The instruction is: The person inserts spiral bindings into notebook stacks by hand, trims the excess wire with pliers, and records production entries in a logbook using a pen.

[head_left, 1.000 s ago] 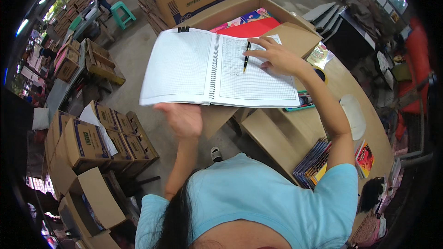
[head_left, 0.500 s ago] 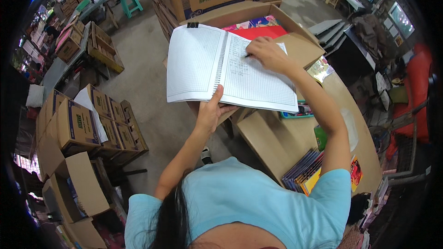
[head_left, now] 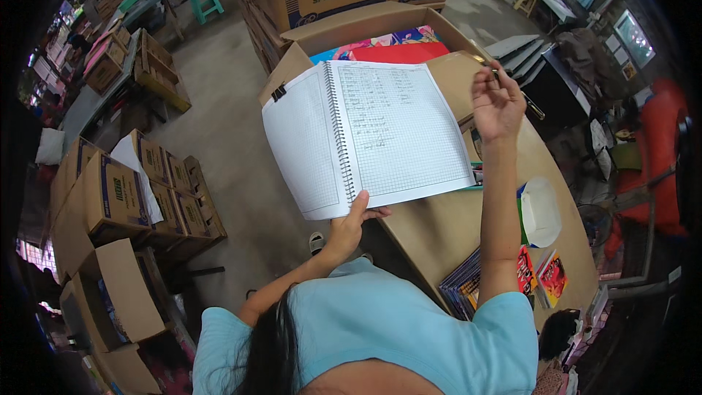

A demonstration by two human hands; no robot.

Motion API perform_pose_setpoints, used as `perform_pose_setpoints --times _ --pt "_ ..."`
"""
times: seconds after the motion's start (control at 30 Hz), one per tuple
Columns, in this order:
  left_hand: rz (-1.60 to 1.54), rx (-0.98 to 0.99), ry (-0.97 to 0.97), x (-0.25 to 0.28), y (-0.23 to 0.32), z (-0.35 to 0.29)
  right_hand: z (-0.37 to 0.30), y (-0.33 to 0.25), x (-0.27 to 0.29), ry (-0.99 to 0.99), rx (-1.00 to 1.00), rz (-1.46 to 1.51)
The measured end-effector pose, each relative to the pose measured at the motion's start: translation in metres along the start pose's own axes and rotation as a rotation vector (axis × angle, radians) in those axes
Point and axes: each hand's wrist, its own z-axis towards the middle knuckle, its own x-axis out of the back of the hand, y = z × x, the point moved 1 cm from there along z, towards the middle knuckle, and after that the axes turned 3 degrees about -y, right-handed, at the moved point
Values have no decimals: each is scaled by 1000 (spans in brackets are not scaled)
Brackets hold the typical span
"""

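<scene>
A spiral notebook (head_left: 409, 139) lies spread wide, with squared pages and handwriting on the upper part of its right page. My left hand (head_left: 351, 230) grips its lower edge beside the wire spine, thumb on top and fingers beneath. A black binder clip (head_left: 278, 92) bites the top left page edge. Off the notebook's right side, my right hand (head_left: 499, 106) is raised with curled fingers around a slim dark pen (head_left: 536, 110), partly hidden by the hand.
Behind the notebook stands an open carton (head_left: 344, 25) holding a red item (head_left: 398, 53) and flowered covers. On the wooden table (head_left: 439, 234) are a white container (head_left: 541, 212), colourful booklets (head_left: 552, 278) and a row of thin books (head_left: 461, 281). Stacked cartons (head_left: 117, 197) stand at left.
My right hand has lifted off the page and moved right with the pen. The notebook has tilted and come lower, with my left hand still gripping it.
</scene>
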Motion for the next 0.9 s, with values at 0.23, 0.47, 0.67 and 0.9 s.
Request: perform_pose_setpoints --times 0.23,0.47,0.67,0.9 --pt "21 143 -100 16 -1 -7 -3 51 -8 -109 -159 -653" --pt "828 257 -1091 35 116 -10 -18 72 1 -23 -11 -787" --pt "1318 -493 -311 -15 164 142 -11 73 11 -54 -21 -707" --pt "1870 214 -312 -51 97 286 -4 69 3 -39 -87 -740"
